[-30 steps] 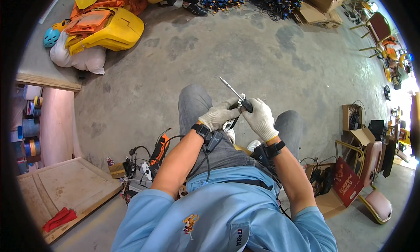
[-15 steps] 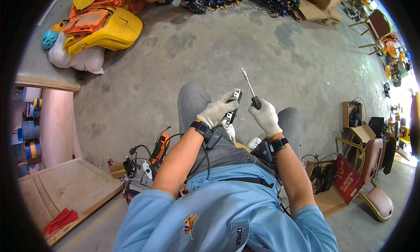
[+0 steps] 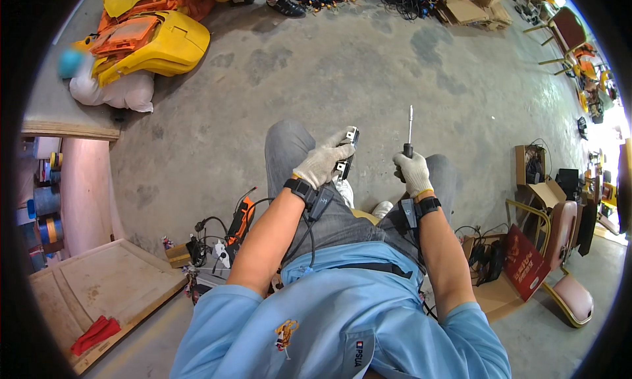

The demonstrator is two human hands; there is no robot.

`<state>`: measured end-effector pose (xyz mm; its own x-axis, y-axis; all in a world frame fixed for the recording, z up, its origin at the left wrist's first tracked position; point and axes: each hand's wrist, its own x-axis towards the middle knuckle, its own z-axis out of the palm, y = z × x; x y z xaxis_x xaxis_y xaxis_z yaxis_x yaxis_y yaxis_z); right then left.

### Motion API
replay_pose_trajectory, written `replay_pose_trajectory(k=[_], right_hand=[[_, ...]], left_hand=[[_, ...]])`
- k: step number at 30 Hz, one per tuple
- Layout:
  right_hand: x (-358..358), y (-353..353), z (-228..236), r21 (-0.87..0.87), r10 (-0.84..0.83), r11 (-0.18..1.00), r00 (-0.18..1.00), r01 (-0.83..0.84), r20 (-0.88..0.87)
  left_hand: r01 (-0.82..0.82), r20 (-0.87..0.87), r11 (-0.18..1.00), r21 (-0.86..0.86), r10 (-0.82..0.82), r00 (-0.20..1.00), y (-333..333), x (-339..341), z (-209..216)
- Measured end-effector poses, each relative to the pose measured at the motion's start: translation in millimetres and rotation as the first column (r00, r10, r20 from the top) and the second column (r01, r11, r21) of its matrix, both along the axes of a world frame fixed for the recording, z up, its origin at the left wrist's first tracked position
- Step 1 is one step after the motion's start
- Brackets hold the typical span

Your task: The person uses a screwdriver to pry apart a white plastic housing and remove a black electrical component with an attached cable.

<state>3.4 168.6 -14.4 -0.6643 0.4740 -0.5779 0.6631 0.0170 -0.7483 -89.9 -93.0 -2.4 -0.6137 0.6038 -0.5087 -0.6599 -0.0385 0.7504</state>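
My left hand (image 3: 318,166), in a white knit glove, grips a narrow black part with silvery metal plates (image 3: 347,154) in front of my left knee. Its exact kind I cannot make out. My right hand (image 3: 415,173), also gloved, is closed round the black handle of a nut driver (image 3: 409,138). The tool's long metal shaft points up and away from me, its tip apart from the black part. Both wrists wear black straps with small dark boxes. Beyond the hands lies the grey concrete floor (image 3: 342,69).
Cables and an orange tool (image 3: 241,219) lie by my left side, near a wooden board (image 3: 112,280) with a red cloth. To my right stand an open carton (image 3: 500,293) and a chair (image 3: 571,298). Yellow plastic shells (image 3: 168,46) sit far left; someone's shoe (image 3: 286,8) shows at the top.
My right hand has moved right, away from the black part, and the nut driver has swung from leaning left to nearly upright. My left hand has shifted slightly left, still holding the part.
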Motion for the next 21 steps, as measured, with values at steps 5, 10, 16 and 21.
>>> replay_pose_trajectory(k=[5,10,16,21], right_hand=[[0.3,5.4,-5.5,-0.036,-0.063,0.997,0.997,0.062,-0.041],[0.0,9.1,-7.8,-0.125,-0.137,0.985,0.983,0.122,-0.121],[-0.5,4.2,9.2,-0.349,-0.239,0.924,0.946,0.153,-0.218],[-6.8,-19.2,37.1,-0.473,-0.136,0.881,0.962,0.008,-0.238]], left_hand=[[-0.025,0.015,1.0,0.005,0.025,1.0,1.2,-1.1,-0.6],[-0.059,0.063,0.997,0.048,0.056,0.996,1.6,-1.9,-0.9],[-0.02,0.131,0.995,0.096,0.008,0.991,-0.3,-2.0,12.9],[0.047,0.12,0.993,0.112,-0.06,0.991,-1.2,3.8,38.6]])
